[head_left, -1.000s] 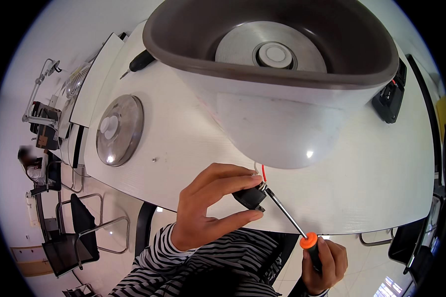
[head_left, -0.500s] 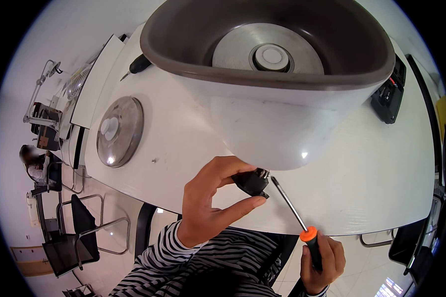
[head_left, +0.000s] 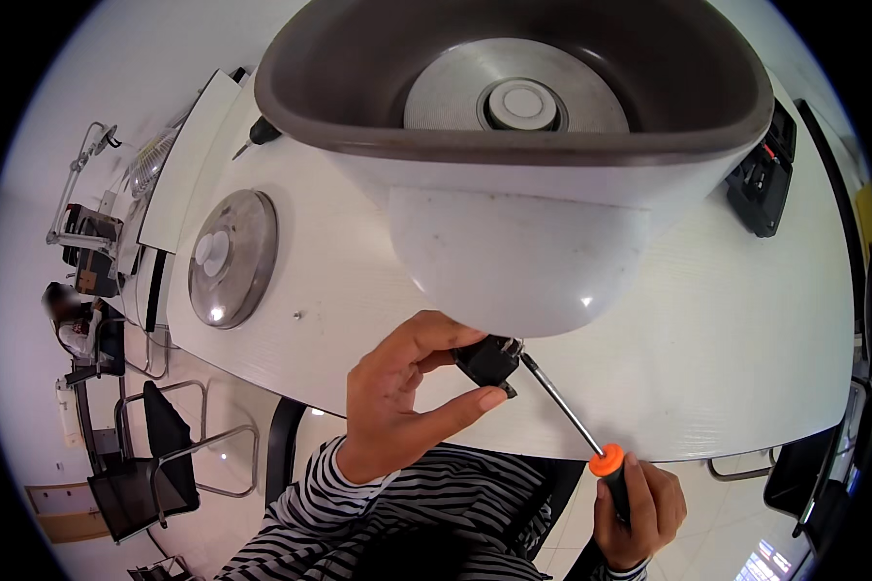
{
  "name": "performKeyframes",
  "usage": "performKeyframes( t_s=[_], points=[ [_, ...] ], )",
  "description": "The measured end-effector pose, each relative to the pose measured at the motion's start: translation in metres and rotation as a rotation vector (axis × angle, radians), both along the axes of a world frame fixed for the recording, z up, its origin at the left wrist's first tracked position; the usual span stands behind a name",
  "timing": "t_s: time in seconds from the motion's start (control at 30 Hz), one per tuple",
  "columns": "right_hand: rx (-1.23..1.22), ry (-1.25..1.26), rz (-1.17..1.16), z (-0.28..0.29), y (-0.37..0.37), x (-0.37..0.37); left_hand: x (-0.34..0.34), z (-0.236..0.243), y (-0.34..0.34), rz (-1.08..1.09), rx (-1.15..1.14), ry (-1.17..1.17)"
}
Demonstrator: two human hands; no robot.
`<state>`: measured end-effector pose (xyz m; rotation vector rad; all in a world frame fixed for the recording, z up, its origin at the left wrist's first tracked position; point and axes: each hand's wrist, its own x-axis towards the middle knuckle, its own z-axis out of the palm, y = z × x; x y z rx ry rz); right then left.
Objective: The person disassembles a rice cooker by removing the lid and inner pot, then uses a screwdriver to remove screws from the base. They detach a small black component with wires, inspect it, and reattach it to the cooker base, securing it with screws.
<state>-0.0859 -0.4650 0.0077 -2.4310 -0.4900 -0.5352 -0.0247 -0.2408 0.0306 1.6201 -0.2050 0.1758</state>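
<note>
My left hand (head_left: 392, 399) pinches a small black plastic part (head_left: 487, 363) with metal terminals, like a power socket, between thumb and fingers. In my right hand (head_left: 649, 508) is a screwdriver (head_left: 564, 405) with an orange and black handle. Its tip points up and left, at or very near the metal terminals; contact is hard to make out. Just beyond both hands stands a white rice cooker body (head_left: 518, 257) with a brown rim. A round metal heating plate (head_left: 436, 97) with a central button shows inside it.
On the white table (head_left: 339, 242) lie a round metal lid (head_left: 247, 261) with a white knob, a tiny screw (head_left: 297, 315) and another screwdriver (head_left: 259, 135). A black tool case (head_left: 761, 189) sits at the right. Chairs (head_left: 150, 460) and a seated person (head_left: 77, 324) are off to the left.
The black part and my left hand have shifted slightly left and down. The screwdriver tip has moved a little left and down with the part. The cooker sits slightly differently in view.
</note>
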Motion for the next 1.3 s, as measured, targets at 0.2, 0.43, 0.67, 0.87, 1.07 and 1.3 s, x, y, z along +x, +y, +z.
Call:
performKeyframes(
  t_s=[0.2,0.43,0.67,0.87,1.07,1.3],
  points=[
    [-0.062,-0.066,0.013,-0.003,-0.003,0.000,-0.001,0.001,0.003,-0.042,-0.010,0.034],
    [-0.067,-0.073,0.012,-0.004,-0.003,-0.001,-0.003,0.002,0.001,-0.010,-0.047,0.074],
    [-0.041,-0.094,-0.017,-0.006,0.001,-0.003,-0.003,0.002,-0.002,0.031,-0.094,0.054],
    [-0.015,-0.077,-0.016,-0.007,0.001,-0.004,-0.001,0.004,-0.003,0.023,-0.044,0.009],
    [-0.078,-0.114,-0.025,-0.008,0.003,-0.004,-0.002,0.004,-0.003,-0.003,0.002,0.023],
    [-0.162,-0.130,0.019,-0.001,-0.001,0.003,0.000,0.008,0.008,-0.031,0.105,0.109]
  ],
)
